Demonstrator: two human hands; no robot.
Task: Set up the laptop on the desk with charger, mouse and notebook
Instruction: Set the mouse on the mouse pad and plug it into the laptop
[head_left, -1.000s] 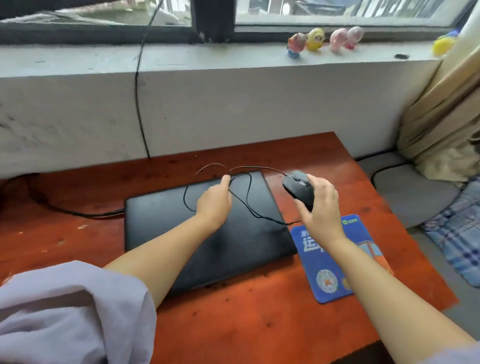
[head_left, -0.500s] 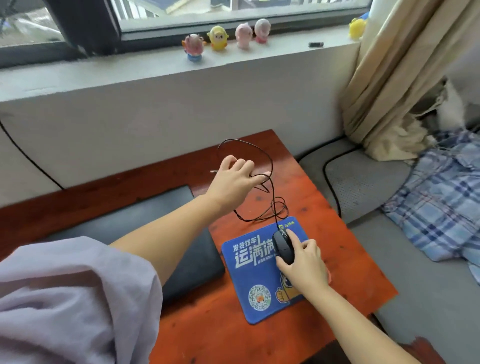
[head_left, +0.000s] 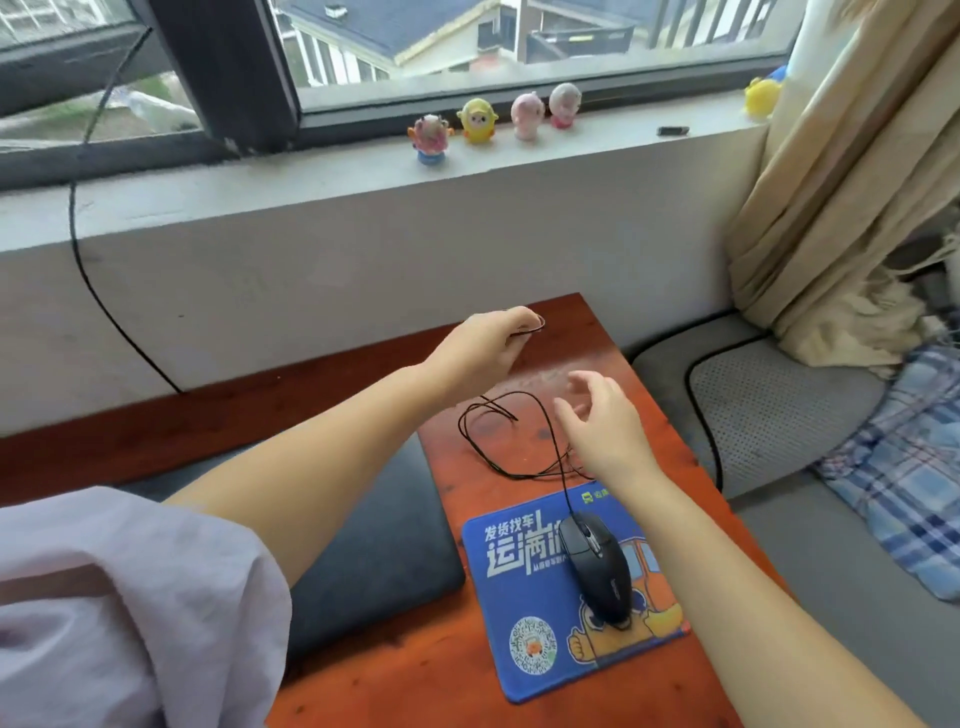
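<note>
A black wired mouse (head_left: 597, 569) rests on a blue printed mouse pad (head_left: 524, 613) at the right of the red-brown desk (head_left: 431, 670). Its thin black cable (head_left: 498, 415) lies in loops behind the pad. My left hand (head_left: 483, 348) is raised near the desk's far right corner, fingers closed on a part of that cable. My right hand (head_left: 602, 421) hovers over the loops with fingers spread, holding nothing. The closed black laptop (head_left: 384, 540) lies left of the pad, partly hidden by my left arm and sleeve. No charger or notebook is in view.
A white wall and window sill (head_left: 363, 171) with several small toy figures (head_left: 478, 122) rise behind the desk. A black wire (head_left: 78, 249) hangs down the wall at left. Right of the desk are a grey cushion (head_left: 779, 405), a curtain (head_left: 841, 208) and plaid cloth (head_left: 904, 467).
My right hand set the mouse on the pad, let go of it and moved up over the cable. My left hand carried the cable off the laptop toward the far right corner.
</note>
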